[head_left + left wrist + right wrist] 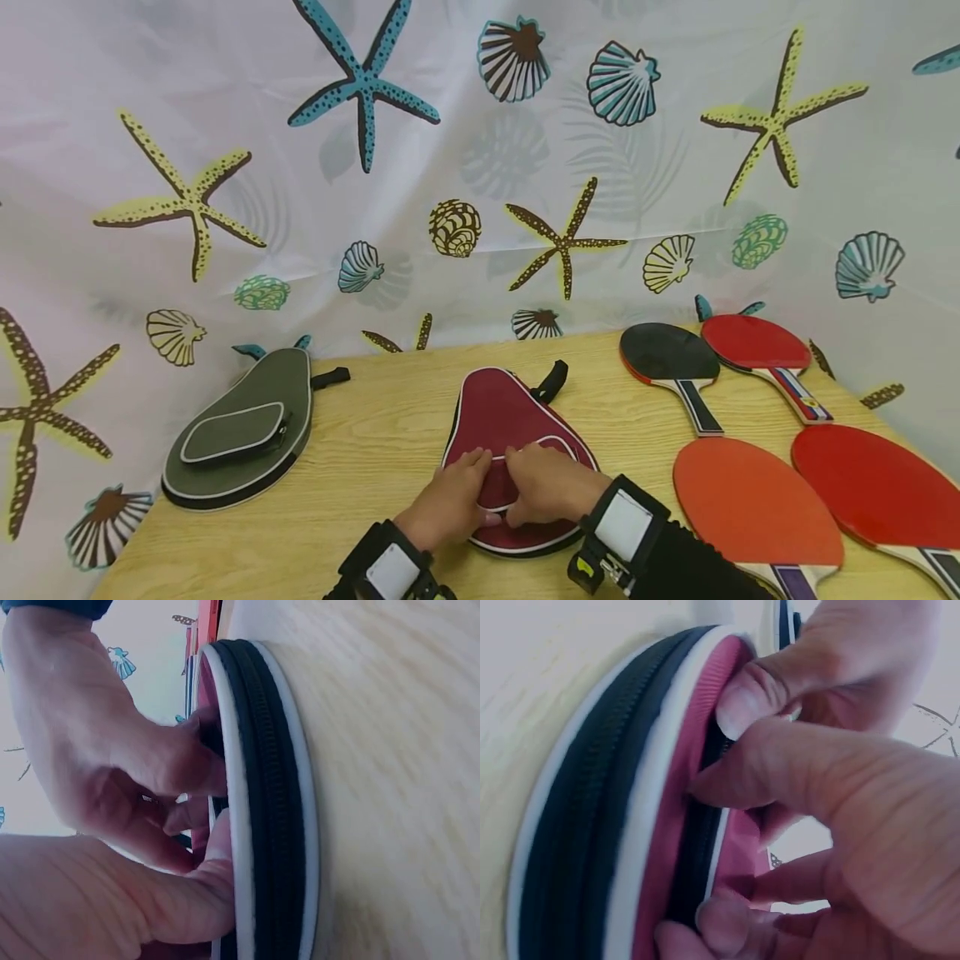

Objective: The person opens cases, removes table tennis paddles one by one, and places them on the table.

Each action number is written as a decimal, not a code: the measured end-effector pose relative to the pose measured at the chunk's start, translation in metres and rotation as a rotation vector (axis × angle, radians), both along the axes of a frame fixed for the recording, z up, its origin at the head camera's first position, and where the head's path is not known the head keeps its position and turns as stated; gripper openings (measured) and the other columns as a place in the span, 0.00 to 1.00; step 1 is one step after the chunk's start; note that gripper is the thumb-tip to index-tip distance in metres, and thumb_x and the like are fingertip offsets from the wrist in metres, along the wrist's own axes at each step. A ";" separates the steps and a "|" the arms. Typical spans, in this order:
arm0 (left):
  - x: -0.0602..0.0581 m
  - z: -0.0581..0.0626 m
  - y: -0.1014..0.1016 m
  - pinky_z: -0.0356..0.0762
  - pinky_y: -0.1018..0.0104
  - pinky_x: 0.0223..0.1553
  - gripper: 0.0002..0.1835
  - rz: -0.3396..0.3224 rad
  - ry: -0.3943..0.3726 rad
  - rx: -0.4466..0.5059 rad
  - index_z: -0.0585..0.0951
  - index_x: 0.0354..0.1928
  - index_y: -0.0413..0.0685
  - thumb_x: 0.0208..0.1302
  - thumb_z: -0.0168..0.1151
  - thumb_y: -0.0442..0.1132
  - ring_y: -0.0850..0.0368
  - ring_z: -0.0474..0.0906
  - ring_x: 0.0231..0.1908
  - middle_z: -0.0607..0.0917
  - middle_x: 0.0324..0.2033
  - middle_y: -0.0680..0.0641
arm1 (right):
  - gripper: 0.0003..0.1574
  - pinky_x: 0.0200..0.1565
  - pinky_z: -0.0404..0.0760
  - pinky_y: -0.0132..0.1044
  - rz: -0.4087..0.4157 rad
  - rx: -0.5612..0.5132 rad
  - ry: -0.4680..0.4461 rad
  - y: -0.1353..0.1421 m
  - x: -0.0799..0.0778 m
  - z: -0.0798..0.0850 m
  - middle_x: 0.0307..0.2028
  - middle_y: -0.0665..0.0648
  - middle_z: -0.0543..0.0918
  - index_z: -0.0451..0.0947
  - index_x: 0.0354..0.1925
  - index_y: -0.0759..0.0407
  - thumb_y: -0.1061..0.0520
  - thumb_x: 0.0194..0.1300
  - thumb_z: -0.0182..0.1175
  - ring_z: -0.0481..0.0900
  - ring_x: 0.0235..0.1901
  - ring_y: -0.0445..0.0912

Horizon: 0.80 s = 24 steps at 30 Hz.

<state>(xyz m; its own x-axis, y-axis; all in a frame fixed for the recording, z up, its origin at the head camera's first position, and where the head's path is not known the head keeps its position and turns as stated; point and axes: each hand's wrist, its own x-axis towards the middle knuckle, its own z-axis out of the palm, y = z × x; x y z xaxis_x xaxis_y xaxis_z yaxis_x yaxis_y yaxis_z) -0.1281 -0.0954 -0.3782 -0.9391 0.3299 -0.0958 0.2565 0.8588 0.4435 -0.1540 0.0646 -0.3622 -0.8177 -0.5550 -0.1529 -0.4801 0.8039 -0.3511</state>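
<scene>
A dark red table tennis bat case [491, 404] with white piping lies on the table, its rounded end toward me. Over its front pocket [497, 483] my left hand [450, 504] and right hand [557, 483] sit side by side, thumbs close together at the lower edge. In the right wrist view, my right hand [885, 817] pinches the pocket near its dark zip [694, 855], with the left thumb [742, 709] just above. The left wrist view has my left hand [105, 900] gripping behind the case's rim [266, 787]; its fingertips are hidden.
A grey-green bat case [232, 392] lies at the left. On the right are a black bat [667, 354], a red bat [753, 342], an orange-red bat [757, 500] and another red bat [877, 483]. A patterned cloth [480, 167] hangs behind the wooden table [360, 483].
</scene>
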 end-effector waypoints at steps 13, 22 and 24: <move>-0.004 -0.001 -0.003 0.64 0.35 0.65 0.39 -0.051 0.055 -0.017 0.70 0.68 0.30 0.56 0.75 0.36 0.35 0.67 0.69 0.71 0.67 0.31 | 0.69 0.61 0.66 0.69 0.049 0.109 -0.066 0.034 0.009 0.002 0.69 0.69 0.62 0.66 0.74 0.48 0.33 0.37 0.82 0.59 0.69 0.65; 0.010 -0.003 0.005 0.70 0.35 0.60 0.38 -0.077 0.026 0.007 0.69 0.71 0.37 0.63 0.70 0.46 0.21 0.62 0.66 0.61 0.70 0.24 | 0.64 0.60 0.68 0.70 0.018 0.085 -0.030 0.029 0.013 -0.005 0.68 0.69 0.66 0.72 0.70 0.48 0.36 0.35 0.84 0.61 0.68 0.65; 0.014 -0.001 0.007 0.63 0.28 0.62 0.44 -0.092 -0.056 0.033 0.67 0.74 0.40 0.61 0.72 0.53 0.15 0.52 0.68 0.57 0.73 0.27 | 0.60 0.59 0.70 0.69 0.027 0.077 -0.024 0.028 0.013 -0.005 0.65 0.68 0.67 0.74 0.67 0.49 0.37 0.36 0.83 0.63 0.67 0.65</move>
